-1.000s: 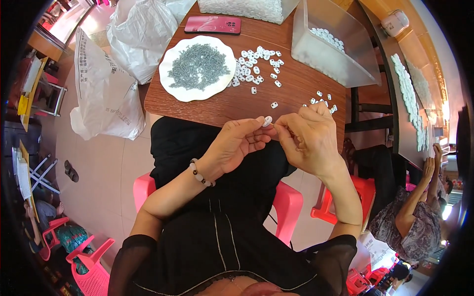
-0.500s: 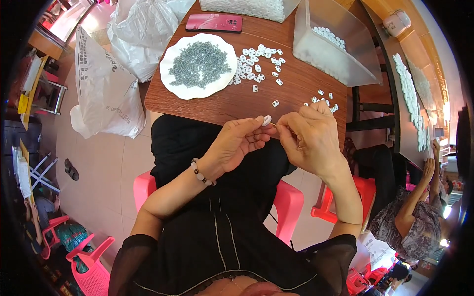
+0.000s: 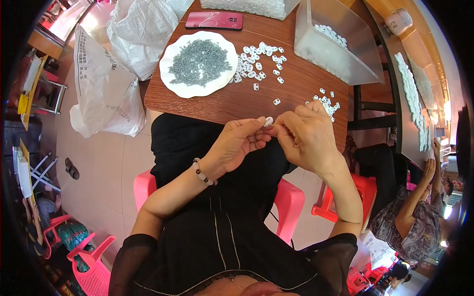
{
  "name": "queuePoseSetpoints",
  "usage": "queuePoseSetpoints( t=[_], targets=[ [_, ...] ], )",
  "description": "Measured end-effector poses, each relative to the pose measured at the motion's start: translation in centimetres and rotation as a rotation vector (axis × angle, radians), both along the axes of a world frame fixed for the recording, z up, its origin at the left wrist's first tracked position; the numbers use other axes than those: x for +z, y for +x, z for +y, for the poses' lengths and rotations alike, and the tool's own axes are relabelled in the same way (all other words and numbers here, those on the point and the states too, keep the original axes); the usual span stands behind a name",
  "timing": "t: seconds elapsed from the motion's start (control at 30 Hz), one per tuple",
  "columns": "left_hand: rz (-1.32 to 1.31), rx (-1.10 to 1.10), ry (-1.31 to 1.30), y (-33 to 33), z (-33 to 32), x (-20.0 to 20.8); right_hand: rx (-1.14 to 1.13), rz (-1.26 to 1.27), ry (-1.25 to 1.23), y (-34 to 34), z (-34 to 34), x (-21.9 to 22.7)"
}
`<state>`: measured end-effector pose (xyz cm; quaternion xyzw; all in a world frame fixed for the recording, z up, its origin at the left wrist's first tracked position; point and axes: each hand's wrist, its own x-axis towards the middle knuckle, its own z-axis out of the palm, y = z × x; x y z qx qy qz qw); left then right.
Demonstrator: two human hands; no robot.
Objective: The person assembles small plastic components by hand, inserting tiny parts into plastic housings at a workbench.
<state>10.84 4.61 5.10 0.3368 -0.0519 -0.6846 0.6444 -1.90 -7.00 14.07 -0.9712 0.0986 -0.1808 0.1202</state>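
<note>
Above my lap, at the table's front edge, my left hand pinches a small white oval plastic piece with holes between thumb and forefinger. My right hand is closed right beside it, fingertips almost against the piece. Something thin seems to be in that grip, but the fingers hide most of it. Beyond my hands, more white two-hole pieces lie in a loose heap. A smaller group of white pieces is scattered behind my right hand. Small grey pins or screws fill a scalloped white plate at the left.
A pink phone lies behind the plate. At the back right stands a clear plastic bin with white pieces inside. White sacks stand on the floor at the left. Another person works at a table on the right.
My right fingers have closed in on the white piece, so less of the thin thing between the hands shows. The left hand has hardly moved.
</note>
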Motion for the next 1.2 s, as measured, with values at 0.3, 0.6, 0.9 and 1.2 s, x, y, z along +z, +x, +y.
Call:
queuePoseSetpoints(
  t=[0.3,0.6,0.9,1.2],
  targets=[
    [0.013,0.028,-0.003,-0.2,0.0,-0.7,0.024,0.065,0.2,-0.4,-0.1,0.0],
    [0.031,0.006,-0.018,-0.3,-0.1,-0.9,-0.054,0.024,0.098,-0.6,-0.3,0.0],
    [0.008,0.008,-0.011,-0.6,-0.2,-0.8,-0.042,0.004,0.069,-0.4,-0.3,-0.8],
    [-0.13,0.053,-0.008,-0.8,-0.1,-0.9,-0.043,0.083,0.072,-0.3,-0.3,-0.9]
  ],
)
